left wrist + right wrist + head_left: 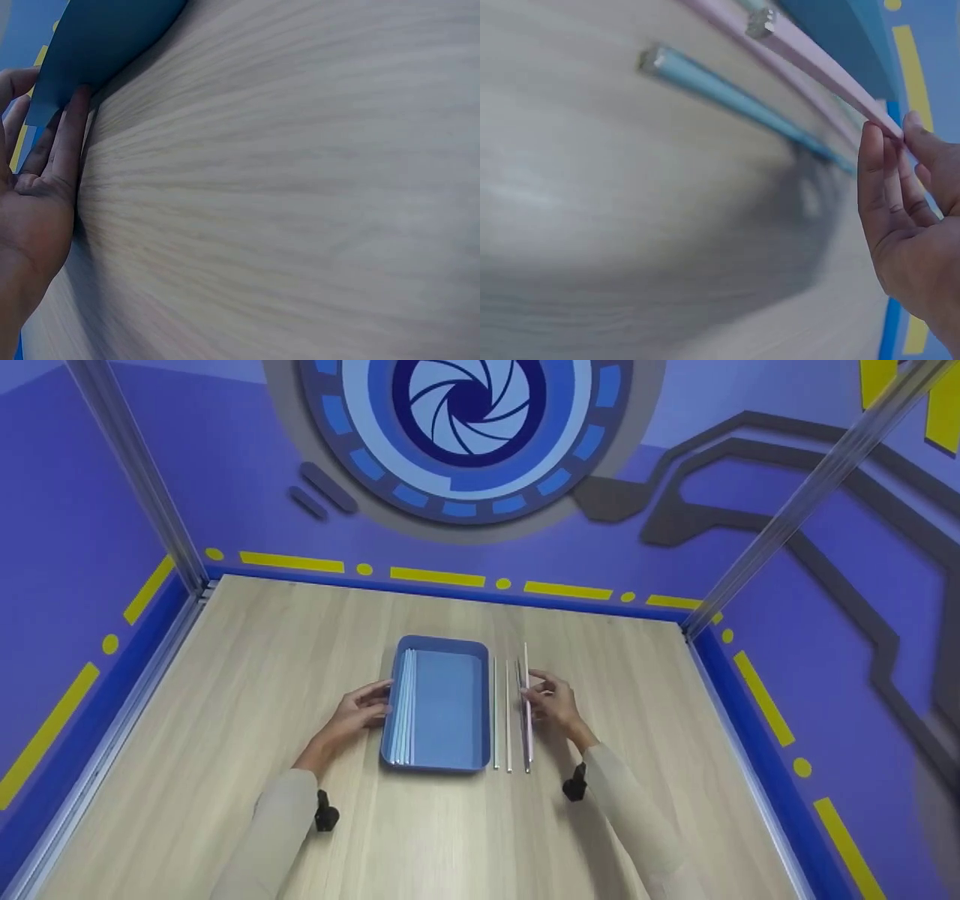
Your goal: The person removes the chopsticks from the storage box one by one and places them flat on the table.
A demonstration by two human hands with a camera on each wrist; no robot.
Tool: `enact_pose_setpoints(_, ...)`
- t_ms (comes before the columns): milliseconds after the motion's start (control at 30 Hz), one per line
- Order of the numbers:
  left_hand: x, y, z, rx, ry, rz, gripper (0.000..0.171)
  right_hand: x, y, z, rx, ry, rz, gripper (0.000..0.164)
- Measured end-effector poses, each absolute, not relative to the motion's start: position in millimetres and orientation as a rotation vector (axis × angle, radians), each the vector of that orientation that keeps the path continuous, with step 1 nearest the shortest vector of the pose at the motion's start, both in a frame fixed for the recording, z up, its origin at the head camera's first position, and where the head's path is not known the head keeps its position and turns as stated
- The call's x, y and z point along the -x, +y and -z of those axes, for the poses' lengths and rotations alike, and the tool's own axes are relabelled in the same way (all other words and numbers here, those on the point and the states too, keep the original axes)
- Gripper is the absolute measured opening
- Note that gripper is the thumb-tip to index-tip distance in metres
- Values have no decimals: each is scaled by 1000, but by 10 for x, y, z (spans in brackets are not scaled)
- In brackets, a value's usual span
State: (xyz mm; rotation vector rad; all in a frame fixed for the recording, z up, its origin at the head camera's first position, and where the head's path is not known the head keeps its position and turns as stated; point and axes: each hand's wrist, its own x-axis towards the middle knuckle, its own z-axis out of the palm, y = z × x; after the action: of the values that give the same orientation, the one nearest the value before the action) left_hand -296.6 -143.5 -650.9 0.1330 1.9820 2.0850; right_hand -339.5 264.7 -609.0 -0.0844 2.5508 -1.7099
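A blue rectangular tray (486, 735) lies on the table with several pale chopsticks (405, 705) lined up along its left side. My left hand (358, 711) touches the tray's left wall with fairly straight fingers; in the left wrist view a fingertip meets the wall's outside. Between thumb and fingers, my right hand (553, 703) pinches a pink chopstick (832, 81), raised above the table right of the tray. Beneath it a blue chopstick (735, 105) lies on the wood. Between these and the tray are two more chopsticks, one left (495, 720) and one right (509, 720).
The light wooden table (300, 615) is bordered by blue printed walls (232, 495). Metal posts (142, 472) rise at both back corners. A small black device (326, 814) sits at each wrist.
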Motion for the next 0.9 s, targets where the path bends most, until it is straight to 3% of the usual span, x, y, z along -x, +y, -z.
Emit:
enact_pose_setpoints(200,2965,-1423,6485,-105,1951,-2106,59,3359,2784,6284,6,2612,1721,49)
enact_pose_setpoints(900,2948,-1430,6504,-94,1951,-2117,59,3342,2796,6526,150,2830,1535,41)
